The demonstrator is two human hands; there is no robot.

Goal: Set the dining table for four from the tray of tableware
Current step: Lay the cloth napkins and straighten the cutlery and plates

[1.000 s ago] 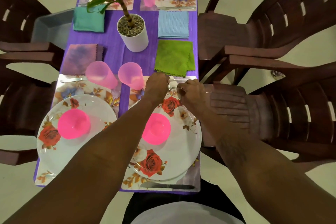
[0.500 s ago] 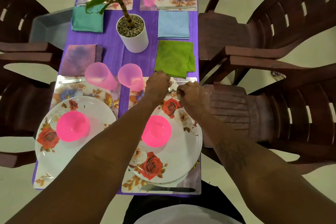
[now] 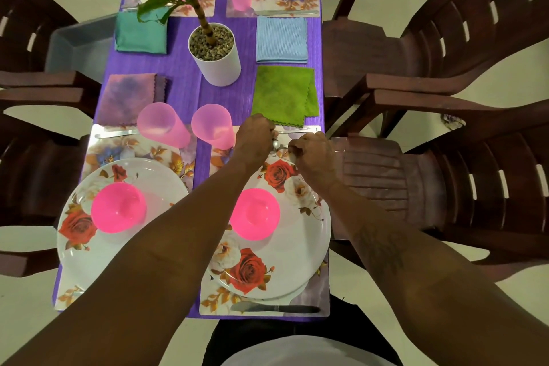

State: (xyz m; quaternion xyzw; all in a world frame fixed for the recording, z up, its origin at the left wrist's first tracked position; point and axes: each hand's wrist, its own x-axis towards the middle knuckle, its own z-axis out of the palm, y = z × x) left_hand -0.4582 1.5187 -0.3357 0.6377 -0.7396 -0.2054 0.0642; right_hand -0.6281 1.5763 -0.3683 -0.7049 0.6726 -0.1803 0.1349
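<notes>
My left hand [image 3: 255,137] and right hand [image 3: 312,155] meet at the far edge of the near right floral placemat [image 3: 315,294]. My right hand pinches the handle of a metal spoon [image 3: 276,144], whose bowl shows between the hands. My left hand's fingers are closed on the end of a fork [image 3: 300,130] lying along the mat's far edge. Just below the hands sits a rose-patterned plate [image 3: 285,264] with a pink bowl [image 3: 255,214] on it. A knife [image 3: 276,308] lies at the mat's near edge.
The left setting has a plate [image 3: 86,258], a pink bowl [image 3: 118,207], a fork [image 3: 116,134] and two pink cups [image 3: 162,125] [image 3: 212,125]. Folded green [image 3: 283,95], purple [image 3: 130,98], teal [image 3: 141,30] and blue [image 3: 281,38] napkins surround a potted plant [image 3: 215,53]. A grey tray [image 3: 77,47] rests on the left chair; brown chairs [image 3: 416,181] flank the table.
Both hands stay almost still at the mat's far edge, with only small finger movement on the cutlery. The view has shifted slightly.
</notes>
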